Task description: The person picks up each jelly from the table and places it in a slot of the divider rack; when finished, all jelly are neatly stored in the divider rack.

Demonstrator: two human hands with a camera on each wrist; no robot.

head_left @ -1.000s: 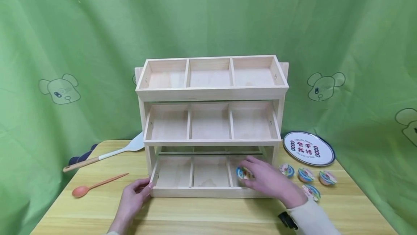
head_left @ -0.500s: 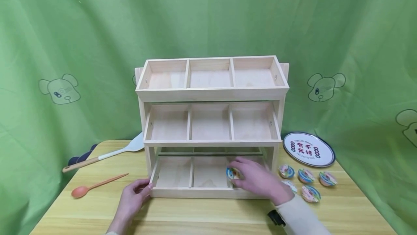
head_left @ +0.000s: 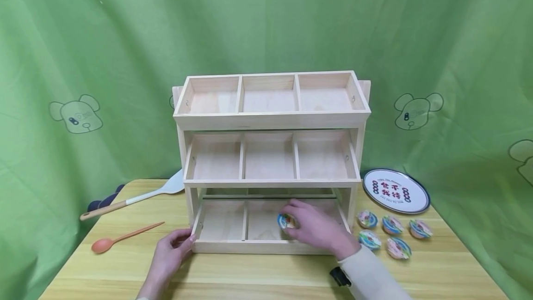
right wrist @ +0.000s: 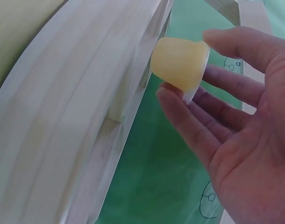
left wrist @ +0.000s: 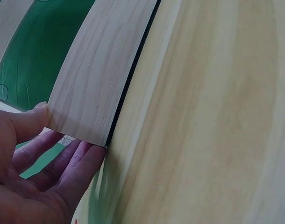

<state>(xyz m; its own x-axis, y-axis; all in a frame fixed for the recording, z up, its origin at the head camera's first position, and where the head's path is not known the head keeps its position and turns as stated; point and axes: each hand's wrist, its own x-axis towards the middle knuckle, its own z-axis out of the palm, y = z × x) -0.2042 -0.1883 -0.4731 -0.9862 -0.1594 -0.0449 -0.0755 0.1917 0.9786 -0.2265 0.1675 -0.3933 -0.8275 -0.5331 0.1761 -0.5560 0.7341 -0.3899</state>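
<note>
A three-tier wooden rack (head_left: 270, 121) stands mid-table, each tier split into 3 compartments. My right hand (head_left: 318, 226) pinches a jelly cup (head_left: 286, 221) over the bottom tier's middle compartment. In the right wrist view, the cup (right wrist: 177, 63) shows a pale yellow body, its rim between the thumb and fingers of my right hand (right wrist: 254, 116). My left hand (head_left: 168, 256) holds the front left corner of the bottom tier. The left wrist view shows the thumb and fingertips of my left hand (left wrist: 49, 172) against the end of the front board (left wrist: 96, 79).
Several jelly cups (head_left: 392, 225) sit on the right of the table (head_left: 258, 274). Behind them lies an oval plate (head_left: 395, 191) with red characters. On the left are a white spatula (head_left: 147, 194) with a wooden handle and an orange spoon (head_left: 125, 236). A green curtain (head_left: 266, 22) hangs behind.
My right hand has carried the jelly cup leftward, from the bottom tier's right compartment to over the middle one. A jelly cup on the table has come out from behind my arm. My left hand stays put.
</note>
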